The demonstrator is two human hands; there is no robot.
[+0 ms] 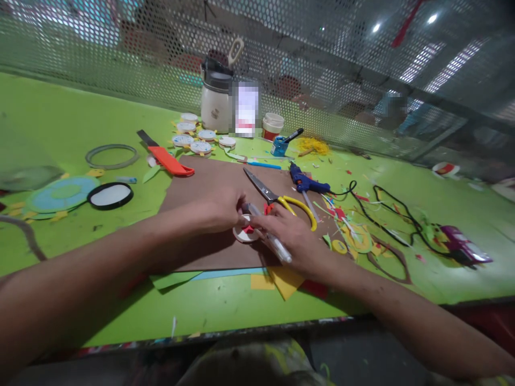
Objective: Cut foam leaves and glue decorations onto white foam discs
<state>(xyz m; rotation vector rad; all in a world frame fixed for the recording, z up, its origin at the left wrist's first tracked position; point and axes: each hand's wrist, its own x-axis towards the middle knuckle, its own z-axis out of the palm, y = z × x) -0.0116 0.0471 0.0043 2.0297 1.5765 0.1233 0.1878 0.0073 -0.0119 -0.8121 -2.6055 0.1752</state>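
Note:
A small round white disc (241,237) with a red paper piece (248,229) on it lies over a brown sheet (201,187). At the disc's upper edge, the closed fingers of my left hand (223,208) grip it, their tips partly hidden. My right hand (292,230) is closed around a clear-barrelled pen (279,250), its fingertips beside the red piece. Just beyond my right hand rest scissors (263,187) with yellow handles, spread apart. Some red scraps (269,208) show between the scissors and my fingers.
A blue glue gun (308,181) with a black cord lies right. An orange-handled cutter (171,161), a tape ring (111,156) and a black-rimmed disc (110,196) lie left. Several decorated discs (201,147) stand before a white jug (215,107). Paper scraps litter the right side.

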